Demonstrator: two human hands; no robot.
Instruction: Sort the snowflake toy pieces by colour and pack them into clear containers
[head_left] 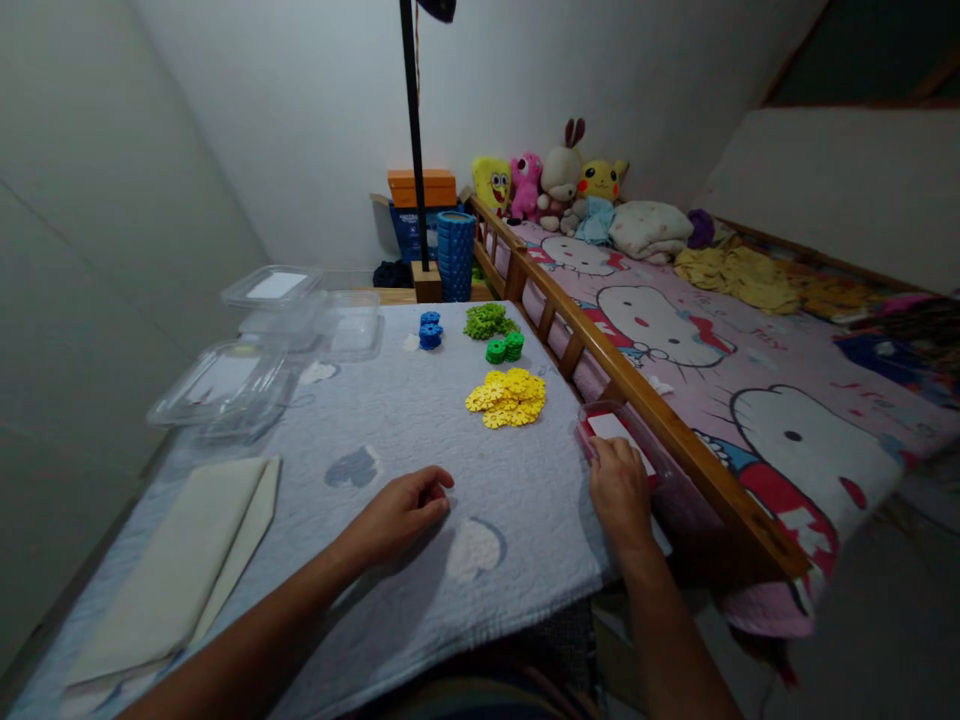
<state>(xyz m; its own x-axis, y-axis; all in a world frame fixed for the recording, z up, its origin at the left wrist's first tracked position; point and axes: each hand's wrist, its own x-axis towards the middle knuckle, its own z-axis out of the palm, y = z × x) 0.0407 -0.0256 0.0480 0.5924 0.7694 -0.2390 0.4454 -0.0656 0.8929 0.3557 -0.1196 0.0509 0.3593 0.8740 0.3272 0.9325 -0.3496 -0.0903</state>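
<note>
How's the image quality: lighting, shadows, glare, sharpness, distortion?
Head view: dim, especially the floor at lower right; soft shadow on the cloth beside the left hand; pale highlights on the clear containers; wide-angle stretching toward the edges; yellow pieces distinct; lettering on the far blue box soft.

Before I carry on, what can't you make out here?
Head view:
red container: near part hidden by the right hand
yellow pieces: lower ones hidden under upper ones
lamp head: cut off by the top edge
white label on the clear box: any print too small
</note>
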